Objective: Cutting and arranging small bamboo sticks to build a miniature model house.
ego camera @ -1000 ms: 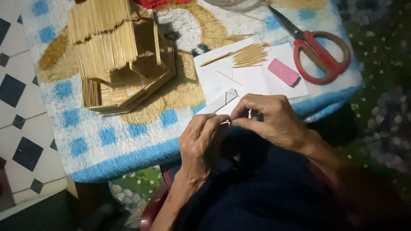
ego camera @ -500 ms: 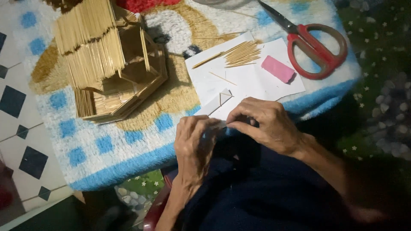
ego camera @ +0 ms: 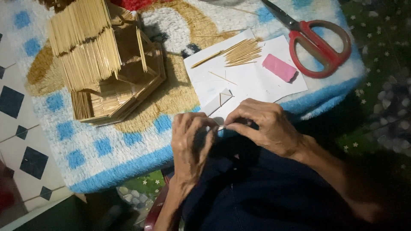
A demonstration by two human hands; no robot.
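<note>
Left hand [ego camera: 191,143] bent at the wrist, fingers curled inward; right hand [ego camera: 266,124] angled in from 4 o'clock, fingertips meeting the left's. Pinched between both: a thin stick [ego camera: 221,127], mostly hidden, at the near edge of the white paper [ego camera: 252,81]. At 10 o'clock, one model house [ego camera: 102,60] of pale wooden sticks, ribbed roof, angular base. At 12 o'clock, one loose bundle of sticks [ego camera: 239,51] on the paper. At 1 o'clock, one pink eraser [ego camera: 279,67], then one pair of red-handled scissors [ego camera: 317,40]. Beneath all, a fluffy blue-and-white towel [ego camera: 107,149].
</note>
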